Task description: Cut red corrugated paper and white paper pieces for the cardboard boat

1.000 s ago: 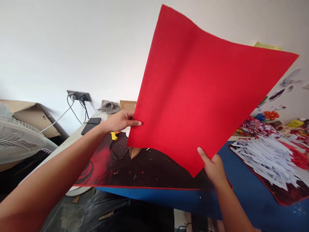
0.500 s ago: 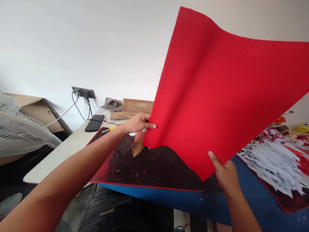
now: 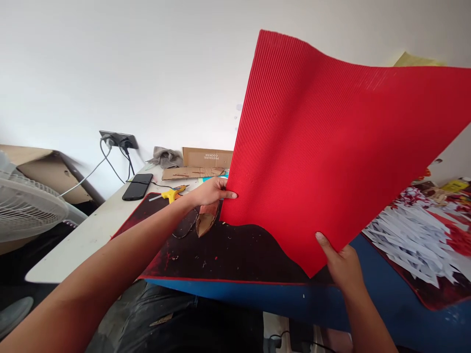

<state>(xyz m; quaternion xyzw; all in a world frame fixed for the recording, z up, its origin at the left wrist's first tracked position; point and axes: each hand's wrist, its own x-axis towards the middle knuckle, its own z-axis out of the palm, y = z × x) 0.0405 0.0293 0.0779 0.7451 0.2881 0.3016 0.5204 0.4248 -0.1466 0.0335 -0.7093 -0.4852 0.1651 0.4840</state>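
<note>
A large red corrugated sheet (image 3: pixel 324 147) is held up in front of me, tilted and gently waved. My left hand (image 3: pixel 215 191) pinches its left edge near the lower corner, thumb on the ribbed face. At the lower right edge my right hand (image 3: pixel 342 262) grips it, thumb in front and the other fingers hidden behind. Just below my left hand, a pointed brown cardboard piece (image 3: pixel 206 221) lies on the dark mat (image 3: pixel 228 260). A yellow glue gun (image 3: pixel 171 195) rests beyond my left forearm.
White paper strips (image 3: pixel 412 240) are heaped at the right. A black phone (image 3: pixel 137 187) lies at the left, near a wall socket (image 3: pixel 118 139) with cables. Flat cardboard (image 3: pixel 208 158) and a grey cloth (image 3: pixel 165 157) sit by the wall. A fan (image 3: pixel 33 206) stands far left.
The top of the red sheet has come down slightly and shifted a little left in view. Both hands keep their hold. More of the glue gun shows.
</note>
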